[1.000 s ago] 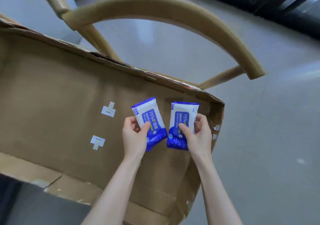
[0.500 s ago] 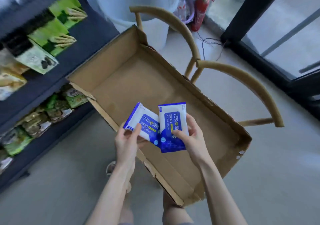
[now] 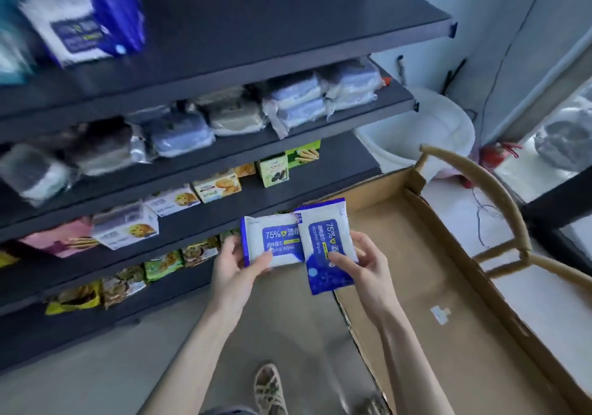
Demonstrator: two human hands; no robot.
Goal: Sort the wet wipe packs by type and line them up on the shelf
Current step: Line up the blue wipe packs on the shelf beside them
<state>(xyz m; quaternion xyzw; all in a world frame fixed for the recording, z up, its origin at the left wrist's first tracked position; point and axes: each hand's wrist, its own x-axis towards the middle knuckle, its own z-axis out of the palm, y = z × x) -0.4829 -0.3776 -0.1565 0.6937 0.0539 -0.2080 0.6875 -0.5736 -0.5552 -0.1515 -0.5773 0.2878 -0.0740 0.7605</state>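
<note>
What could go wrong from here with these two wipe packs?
The left hand pinches one blue-and-white wipe pack, the right hand a second pack; either might slip. The open brown cardboard box lies beside the sandalled foot: a possible trip. The blurred blue top-shelf pack is unreadable: a mismatch risk.

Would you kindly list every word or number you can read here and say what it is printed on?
"75%": left pack, held in the left hand.
"75%", "Alcohol Wipes": right pack, held in the right hand, printed sideways.
"Wipes": end of the left pack's smaller line; the rest is blurred.
Chinese characters on both packs, the biscuit boxes and the large blue pack on the shelves: too blurred to read.
</note>
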